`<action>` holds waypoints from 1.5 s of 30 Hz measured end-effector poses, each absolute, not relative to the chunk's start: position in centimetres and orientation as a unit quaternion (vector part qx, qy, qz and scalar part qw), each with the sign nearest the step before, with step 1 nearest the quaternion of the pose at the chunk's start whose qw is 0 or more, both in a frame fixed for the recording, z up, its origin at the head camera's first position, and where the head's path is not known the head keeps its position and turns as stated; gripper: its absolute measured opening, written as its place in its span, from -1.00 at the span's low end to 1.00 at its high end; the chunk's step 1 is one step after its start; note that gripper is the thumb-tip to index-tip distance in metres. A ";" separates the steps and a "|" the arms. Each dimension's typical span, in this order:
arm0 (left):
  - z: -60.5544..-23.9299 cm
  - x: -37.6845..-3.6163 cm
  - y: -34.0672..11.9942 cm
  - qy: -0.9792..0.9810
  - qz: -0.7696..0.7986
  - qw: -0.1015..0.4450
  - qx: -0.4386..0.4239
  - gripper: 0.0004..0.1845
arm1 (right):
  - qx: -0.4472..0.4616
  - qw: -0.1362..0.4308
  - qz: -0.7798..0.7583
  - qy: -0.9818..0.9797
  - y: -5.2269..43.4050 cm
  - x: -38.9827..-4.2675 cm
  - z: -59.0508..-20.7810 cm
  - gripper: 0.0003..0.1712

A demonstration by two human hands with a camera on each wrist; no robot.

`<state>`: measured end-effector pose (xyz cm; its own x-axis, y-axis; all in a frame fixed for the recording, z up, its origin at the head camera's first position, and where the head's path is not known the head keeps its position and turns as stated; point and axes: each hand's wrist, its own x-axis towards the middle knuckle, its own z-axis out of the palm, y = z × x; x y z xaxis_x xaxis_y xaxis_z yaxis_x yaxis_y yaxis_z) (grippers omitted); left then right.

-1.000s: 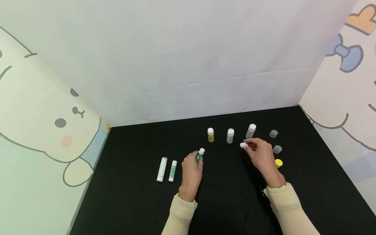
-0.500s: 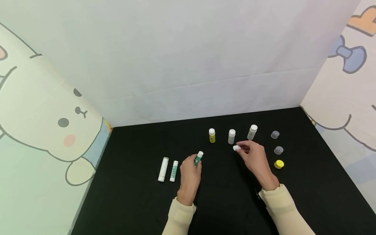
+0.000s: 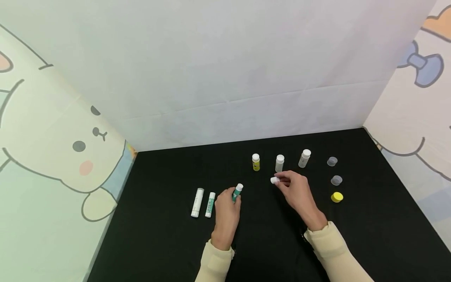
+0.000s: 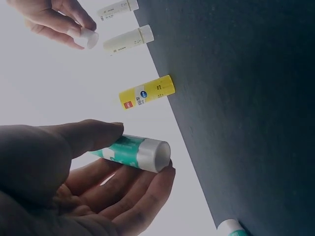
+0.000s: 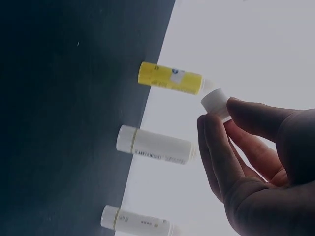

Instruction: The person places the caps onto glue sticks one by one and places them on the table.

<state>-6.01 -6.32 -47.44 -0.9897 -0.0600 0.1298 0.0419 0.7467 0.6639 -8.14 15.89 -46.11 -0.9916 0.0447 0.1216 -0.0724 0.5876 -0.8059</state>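
My left hand grips a green glue stick with its white end uppermost, tilted and held above the black table. In the left wrist view the thumb and fingers curl round its green label. My right hand pinches a small white cap between thumb and fingertips, apart from the glue stick. Beyond the hands stand a yellow glue stick and two white glue sticks, one in the middle and one further right. The middle one's lower end sits behind my right fingers in the head view.
To the left of my left hand are a larger white glue stick and a slim green-and-white one. At the right are two clear caps, one far and one nearer, and a yellow cap. A pale backdrop borders the table.
My right hand has moved left with the white cap, from near the rightmost white glue stick toward the left hand. The left hand keeps its hold and has dipped slightly.
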 end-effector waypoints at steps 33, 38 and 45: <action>-47.0 -5.2 -6.8 -0.937 -0.337 0.087 0.002 -0.78 | 0.069 0.052 0.494 -0.865 11.5 -7.9 -46.2 -0.75; -46.9 -5.0 -7.0 -0.938 -0.336 0.086 0.003 -0.77 | 0.078 0.033 0.505 -0.859 10.7 -7.8 -46.2 -0.74; -47.1 -4.7 -7.4 -0.939 -0.335 0.078 0.011 -0.77 | 0.091 0.027 0.511 -0.854 9.7 -7.6 -46.3 -0.74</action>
